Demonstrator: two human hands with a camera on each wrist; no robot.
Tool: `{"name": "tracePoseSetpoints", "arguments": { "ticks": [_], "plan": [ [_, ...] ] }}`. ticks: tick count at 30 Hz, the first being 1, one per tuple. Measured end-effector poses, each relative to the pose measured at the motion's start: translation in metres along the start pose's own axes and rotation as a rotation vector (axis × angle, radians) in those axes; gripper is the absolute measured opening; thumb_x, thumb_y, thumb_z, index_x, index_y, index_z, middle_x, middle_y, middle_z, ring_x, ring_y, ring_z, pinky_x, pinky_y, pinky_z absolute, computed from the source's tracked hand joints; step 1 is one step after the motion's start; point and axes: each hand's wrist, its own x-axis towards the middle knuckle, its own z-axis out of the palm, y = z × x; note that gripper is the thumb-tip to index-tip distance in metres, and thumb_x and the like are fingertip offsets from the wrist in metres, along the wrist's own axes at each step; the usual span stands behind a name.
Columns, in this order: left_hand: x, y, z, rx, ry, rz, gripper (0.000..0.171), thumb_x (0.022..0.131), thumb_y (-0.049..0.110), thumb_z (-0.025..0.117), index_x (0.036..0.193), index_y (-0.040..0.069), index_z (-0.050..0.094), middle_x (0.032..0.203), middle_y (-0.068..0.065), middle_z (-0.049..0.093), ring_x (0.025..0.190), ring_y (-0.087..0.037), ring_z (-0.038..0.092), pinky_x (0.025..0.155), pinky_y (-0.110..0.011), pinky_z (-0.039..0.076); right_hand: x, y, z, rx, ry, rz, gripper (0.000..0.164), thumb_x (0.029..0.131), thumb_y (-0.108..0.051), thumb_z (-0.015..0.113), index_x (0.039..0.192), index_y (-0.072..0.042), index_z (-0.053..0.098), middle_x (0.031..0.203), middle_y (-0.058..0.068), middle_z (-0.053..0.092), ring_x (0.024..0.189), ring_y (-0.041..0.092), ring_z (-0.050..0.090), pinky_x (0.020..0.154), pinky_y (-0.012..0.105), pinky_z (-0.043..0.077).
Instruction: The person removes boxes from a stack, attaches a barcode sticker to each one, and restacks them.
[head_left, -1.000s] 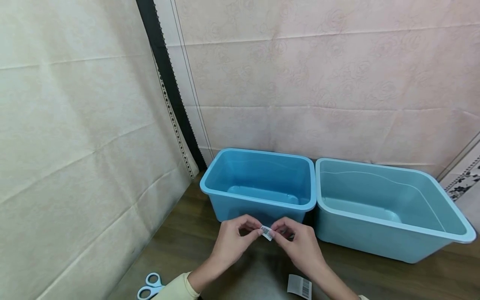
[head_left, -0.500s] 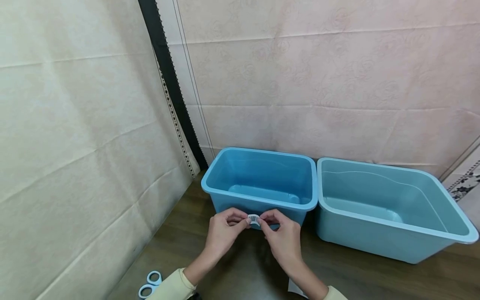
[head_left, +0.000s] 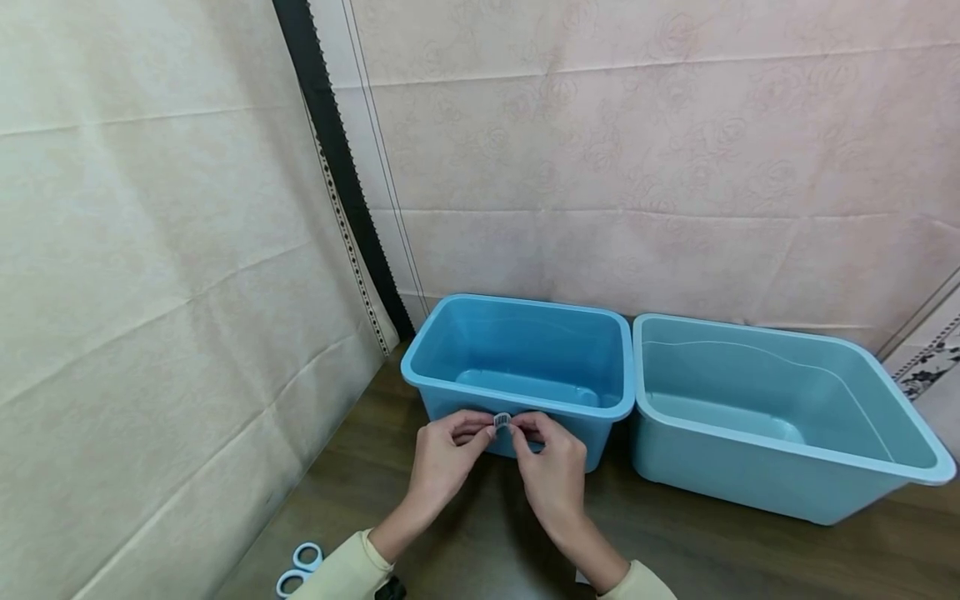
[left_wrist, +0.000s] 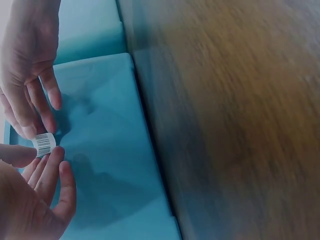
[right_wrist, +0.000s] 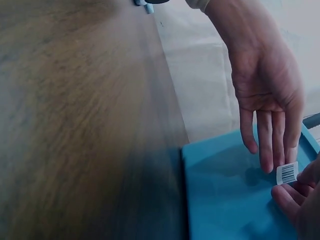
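Between both hands is a small white barcode sticker, bowed a little along its length. My left hand pinches one end of it with thumb and fingers, and my right hand pinches the other. Both hands are at the front wall of the darker blue bin, just under its rim. In the left wrist view the barcode sticker faces outward, close over the bin's wall. The right wrist view shows the same sticker between the fingertips.
A larger, paler blue bin stands right beside the first. Light blue scissors lie at the front left, partly behind the left sleeve. A white paper's corner shows by the right forearm. Patterned cloth hangs behind.
Both hands have moved forward and slightly left with the sticker, from in front of the darker bin up to its front wall. The right forearm now covers most of the white paper.
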Motion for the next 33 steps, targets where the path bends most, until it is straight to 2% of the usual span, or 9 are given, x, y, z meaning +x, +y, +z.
{"name": "tracePoseSetpoints", "arguments": {
  "ticks": [6, 12, 15, 19, 23, 25, 27, 30, 33],
  "plan": [
    [-0.002, 0.005, -0.001, -0.008, -0.021, -0.004, 0.021, 0.094, 0.017, 0.061, 0.108, 0.007, 0.072, 0.102, -0.012, 0.074, 0.09, -0.021, 0.073, 0.074, -0.018, 0.056, 0.002, 0.002, 0.003, -0.019, 0.037, -0.025, 0.006, 0.084, -0.021, 0.074, 0.09, -0.021, 0.074, 0.088, -0.01, 0.073, 0.077, 0.001, 0.068, 0.068, 0.025, 0.058],
    [-0.002, 0.004, -0.002, -0.007, -0.034, -0.018, 0.024, 0.097, 0.02, 0.056, 0.112, 0.007, 0.07, 0.106, -0.011, 0.074, 0.089, -0.022, 0.073, 0.074, -0.017, 0.055, 0.003, 0.006, 0.003, -0.037, 0.05, -0.029, 0.005, 0.085, -0.023, 0.073, 0.09, -0.022, 0.075, 0.088, -0.012, 0.073, 0.078, -0.001, 0.068, 0.069, 0.024, 0.057],
    [0.0, -0.005, -0.002, -0.004, -0.046, -0.025, 0.026, 0.098, 0.022, 0.055, 0.115, 0.008, 0.07, 0.109, -0.01, 0.073, 0.089, -0.022, 0.073, 0.075, -0.02, 0.056, 0.003, 0.007, 0.002, -0.056, 0.062, -0.032, 0.007, 0.084, -0.023, 0.074, 0.091, -0.024, 0.075, 0.088, -0.012, 0.074, 0.078, -0.001, 0.068, 0.069, 0.025, 0.058],
    [0.003, -0.023, -0.002, 0.011, -0.039, -0.034, 0.026, 0.098, 0.03, 0.055, 0.115, 0.017, 0.07, 0.108, -0.003, 0.074, 0.087, -0.018, 0.074, 0.074, -0.024, 0.058, 0.001, 0.008, -0.001, -0.094, 0.065, -0.025, 0.009, 0.084, -0.025, 0.074, 0.093, -0.026, 0.075, 0.09, -0.012, 0.074, 0.08, 0.0, 0.069, 0.07, 0.027, 0.058],
    [0.006, -0.032, -0.006, 0.059, -0.01, 0.014, 0.026, 0.097, 0.037, 0.055, 0.11, 0.021, 0.071, 0.102, 0.003, 0.075, 0.082, -0.013, 0.074, 0.073, -0.023, 0.057, -0.003, 0.008, -0.004, -0.109, 0.049, 0.001, 0.009, 0.086, -0.031, 0.072, 0.094, -0.028, 0.073, 0.09, -0.014, 0.073, 0.079, 0.001, 0.068, 0.069, 0.03, 0.057],
    [0.007, -0.033, -0.008, 0.08, 0.0, 0.043, 0.026, 0.097, 0.038, 0.055, 0.106, 0.021, 0.072, 0.098, 0.003, 0.075, 0.079, -0.011, 0.073, 0.073, -0.021, 0.057, -0.005, 0.009, -0.006, -0.074, 0.022, 0.009, 0.009, 0.087, -0.033, 0.071, 0.095, -0.028, 0.072, 0.09, -0.015, 0.072, 0.078, 0.001, 0.067, 0.067, 0.031, 0.057],
    [0.009, -0.034, -0.008, 0.077, -0.018, 0.064, 0.026, 0.097, 0.038, 0.054, 0.103, 0.02, 0.072, 0.097, 0.004, 0.074, 0.079, -0.011, 0.073, 0.073, -0.022, 0.057, -0.006, 0.01, -0.007, 0.001, -0.039, 0.021, 0.011, 0.089, -0.032, 0.069, 0.098, -0.027, 0.072, 0.093, -0.015, 0.072, 0.079, 0.001, 0.067, 0.067, 0.031, 0.057],
    [0.012, -0.031, -0.006, 0.048, -0.09, 0.068, 0.024, 0.098, 0.035, 0.054, 0.105, 0.02, 0.071, 0.1, 0.004, 0.074, 0.082, -0.01, 0.073, 0.076, -0.022, 0.057, -0.004, 0.013, -0.008, 0.138, -0.172, 0.064, 0.016, 0.093, -0.029, 0.063, 0.107, -0.027, 0.07, 0.099, -0.014, 0.072, 0.083, 0.004, 0.068, 0.067, 0.028, 0.057],
    [0.014, -0.027, -0.005, 0.033, -0.146, 0.057, 0.025, 0.099, 0.032, 0.053, 0.11, 0.019, 0.071, 0.105, 0.001, 0.074, 0.086, -0.013, 0.073, 0.079, -0.022, 0.056, -0.002, 0.015, -0.01, 0.246, -0.267, 0.163, 0.02, 0.096, -0.025, 0.059, 0.112, -0.029, 0.07, 0.103, -0.011, 0.073, 0.086, 0.012, 0.071, 0.066, 0.025, 0.057]
  ]
}}
